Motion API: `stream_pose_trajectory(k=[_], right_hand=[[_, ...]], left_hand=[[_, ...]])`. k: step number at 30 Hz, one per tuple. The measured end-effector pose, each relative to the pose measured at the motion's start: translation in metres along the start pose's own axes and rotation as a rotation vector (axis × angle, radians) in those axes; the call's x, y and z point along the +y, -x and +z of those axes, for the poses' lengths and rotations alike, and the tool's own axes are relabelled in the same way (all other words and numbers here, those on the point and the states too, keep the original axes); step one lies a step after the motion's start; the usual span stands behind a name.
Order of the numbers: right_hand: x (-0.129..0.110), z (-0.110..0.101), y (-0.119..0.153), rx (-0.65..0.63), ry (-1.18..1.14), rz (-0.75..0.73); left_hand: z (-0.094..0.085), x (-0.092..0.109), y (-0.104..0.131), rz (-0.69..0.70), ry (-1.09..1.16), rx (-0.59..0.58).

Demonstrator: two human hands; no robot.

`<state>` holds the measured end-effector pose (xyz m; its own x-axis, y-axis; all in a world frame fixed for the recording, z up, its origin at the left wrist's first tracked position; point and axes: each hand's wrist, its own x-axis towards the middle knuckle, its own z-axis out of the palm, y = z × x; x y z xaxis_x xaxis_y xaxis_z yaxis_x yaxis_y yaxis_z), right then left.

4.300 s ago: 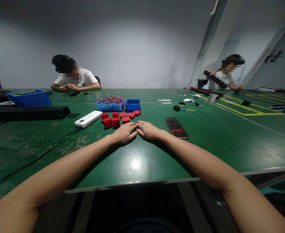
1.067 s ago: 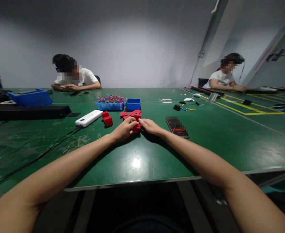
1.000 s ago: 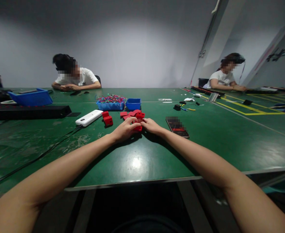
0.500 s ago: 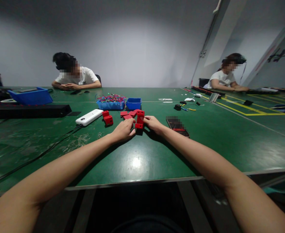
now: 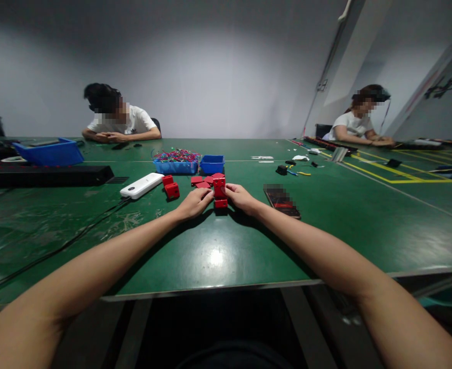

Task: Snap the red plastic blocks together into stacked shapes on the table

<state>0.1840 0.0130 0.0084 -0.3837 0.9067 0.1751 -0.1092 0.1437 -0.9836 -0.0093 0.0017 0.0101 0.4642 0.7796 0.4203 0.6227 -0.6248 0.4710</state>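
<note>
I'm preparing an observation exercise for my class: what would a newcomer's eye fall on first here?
Probably the bright red parts between the camera wearer's hands, vivid against the green table. Next, the multicoloured tangle heaped in a blue tray farther back, then the white device lying to the left.

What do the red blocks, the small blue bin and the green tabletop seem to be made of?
Red blocks: probably hard plastic, fairly matte; even colour, crisp edges.
Small blue bin: likely plastic, smooth; even colour, thin walls.
Green tabletop: glossy paint or laminate, unclear which; it reflects a light.
</note>
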Motion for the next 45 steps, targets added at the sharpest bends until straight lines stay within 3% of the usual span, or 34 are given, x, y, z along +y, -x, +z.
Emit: stream_pose_trajectory(k=[10, 25, 45], right_hand=[[0.0015, 0.0073, 0.0034, -0.067, 0.018, 0.047], [-0.0050, 0.0078, 0.0066, -0.097, 0.025, 0.055], [-0.0006, 0.0046, 0.0056, -0.103, 0.117, 0.029]], left_hand=[[-0.0002, -0.0010, 0.0018, 0.028, 0.176, -0.027], [0.0002, -0.0028, 0.0019, 0.041, 0.112, -0.026], [-0.0021, -0.0034, -0.0005, -0.006, 0.244, -0.092]])
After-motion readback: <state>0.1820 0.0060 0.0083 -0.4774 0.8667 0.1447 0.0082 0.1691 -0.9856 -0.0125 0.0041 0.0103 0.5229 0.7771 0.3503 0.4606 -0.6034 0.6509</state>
